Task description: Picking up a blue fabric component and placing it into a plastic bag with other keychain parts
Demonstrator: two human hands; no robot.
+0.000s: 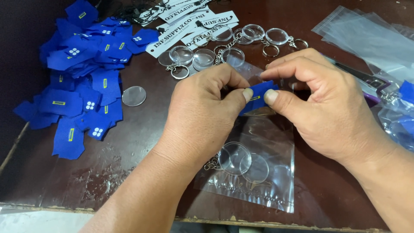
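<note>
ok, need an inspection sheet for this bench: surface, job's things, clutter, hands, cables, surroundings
Surface: dark brown table, worn and scuffed at the near edge.
Job's things: small blue fabric piece pinched between both hands; clear bag beneath, holding a clear round keychain case.
Clutter: blue fabric pile at left; loose clear disc; empty keychain cases; white printed cards; clear bags at right.
Hands: left hand and right hand, both pinching the fabric.
Cables: nothing seen.
Surroundings: pale floor strip below the table edge.
</note>
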